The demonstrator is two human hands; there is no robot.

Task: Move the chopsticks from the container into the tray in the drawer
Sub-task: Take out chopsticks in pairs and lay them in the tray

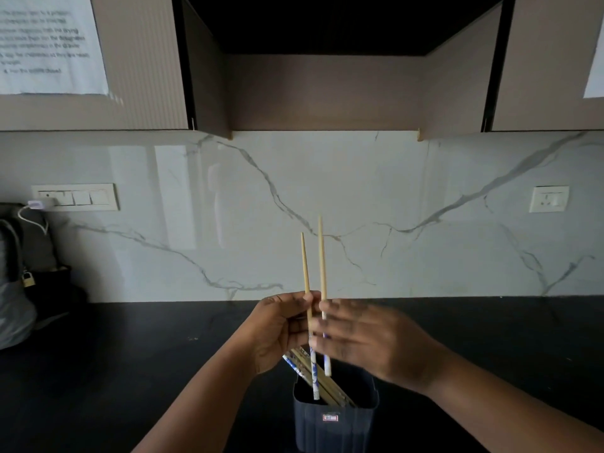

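Note:
A dark ribbed container [336, 426] with a small red label stands on the black counter near the bottom middle. Several bamboo chopsticks [302, 366] with blue-and-white ends lean to the left inside it. My left hand [277, 331] grips one chopstick [305, 269] upright above the container, tip up, with its patterned end reaching down to the container's mouth. My right hand [369, 338] is blurred; a second chopstick [322, 256] runs between its fingers, parallel to the first and slightly higher. No drawer or tray is in view.
The black counter [130, 354] runs to a white marble backsplash. A dark bag [19, 289] sits at the far left under a switch panel [78, 197] with a charger plugged in. There is a wall socket [549, 199] at the right and cabinets overhead.

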